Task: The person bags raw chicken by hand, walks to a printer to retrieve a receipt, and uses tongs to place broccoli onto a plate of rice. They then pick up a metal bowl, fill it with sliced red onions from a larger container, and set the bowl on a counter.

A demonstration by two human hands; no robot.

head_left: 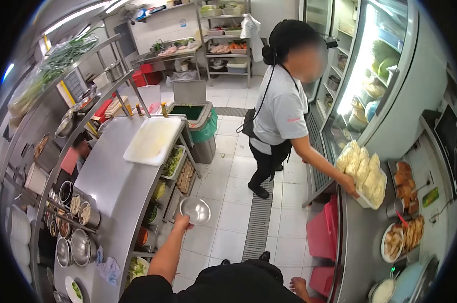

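My left hand grips the rim of a shiny metal bowl, held out over the tiled floor beside the steel counter. Nothing shows inside the bowl. Low at the bottom edge, my right hand hangs near my body with its fingers loosely bent and apart, holding nothing I can see. The red bin under the right counter is the nearest thing to it.
A co-worker stands ahead by the glass-door fridge, one hand at a white tub of bagged noodles. The left counter bears a white cutting board and metal pots. A grey bin stands beyond it.
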